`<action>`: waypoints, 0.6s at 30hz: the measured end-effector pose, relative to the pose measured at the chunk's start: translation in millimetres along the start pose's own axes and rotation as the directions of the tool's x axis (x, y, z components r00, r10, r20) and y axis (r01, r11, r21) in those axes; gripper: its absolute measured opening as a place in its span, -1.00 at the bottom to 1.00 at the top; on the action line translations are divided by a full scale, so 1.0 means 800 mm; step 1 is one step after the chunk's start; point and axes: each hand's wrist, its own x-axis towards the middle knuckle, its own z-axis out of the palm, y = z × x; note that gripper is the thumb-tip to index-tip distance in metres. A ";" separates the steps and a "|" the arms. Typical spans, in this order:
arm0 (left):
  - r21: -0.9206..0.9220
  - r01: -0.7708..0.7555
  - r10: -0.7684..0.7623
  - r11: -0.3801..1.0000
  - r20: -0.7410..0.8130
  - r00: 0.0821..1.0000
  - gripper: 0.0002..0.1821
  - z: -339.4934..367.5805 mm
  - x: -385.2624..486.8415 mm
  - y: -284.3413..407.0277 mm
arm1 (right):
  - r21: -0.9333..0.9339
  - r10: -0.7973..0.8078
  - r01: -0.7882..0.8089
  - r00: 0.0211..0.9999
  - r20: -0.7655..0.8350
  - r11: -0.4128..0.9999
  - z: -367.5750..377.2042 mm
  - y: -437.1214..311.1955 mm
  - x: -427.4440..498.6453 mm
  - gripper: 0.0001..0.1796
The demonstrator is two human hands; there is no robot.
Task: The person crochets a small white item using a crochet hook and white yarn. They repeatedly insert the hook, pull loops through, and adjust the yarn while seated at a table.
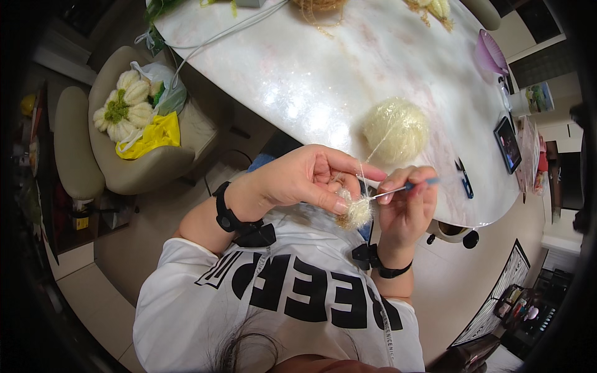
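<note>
Pinched between thumb and fingers of my left hand (322,179) is a small fuzzy cream crochet piece (358,212) with a brownish patch at its lower edge. My right hand (408,200) grips a crochet hook (396,190) with a blue handle, and its metal tip meets the piece's upper right side. A strand of cream yarn runs over my left index finger, which is stretched out. That strand leads up to a ball of fluffy cream yarn (396,130) on the marbled table (289,88). The stitches at the hook's tip are too small to make out.
Scissors (464,179) and a phone (507,144) lie to the right on the table. Brown yarn (322,5) sits at the far edge, near a white cable (224,31). On the left, a beige chair (126,175) holds cream knitted flowers (123,107) and a yellow bag (156,137).
</note>
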 end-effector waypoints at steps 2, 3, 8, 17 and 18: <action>0.024 0.013 -0.013 1.000 -0.012 1.000 -0.32 0.000 0.001 -0.001 | 0.091 0.096 -0.095 0.995 -0.004 0.991 0.001 -0.004 0.000 -0.84; 0.078 -0.017 0.020 0.997 -0.040 0.999 -0.31 0.002 0.001 -0.002 | 0.059 0.087 -0.086 0.996 -0.004 0.995 0.002 -0.006 0.000 -0.85; 0.306 -0.171 0.225 0.936 -0.149 0.963 -0.21 0.017 0.004 -0.012 | -0.784 -0.332 0.619 0.752 0.569 0.057 0.013 -0.018 -0.003 -0.70; 0.107 -0.071 0.088 0.992 -0.168 0.982 -0.25 0.004 0.008 -0.013 | -0.238 0.028 -0.019 0.999 0.033 0.971 -0.002 0.003 0.001 -0.87; 0.126 -0.060 0.081 0.990 -0.170 0.982 -0.27 0.002 0.007 -0.011 | -0.165 0.059 -0.056 0.998 0.014 0.985 -0.005 0.002 0.001 -0.87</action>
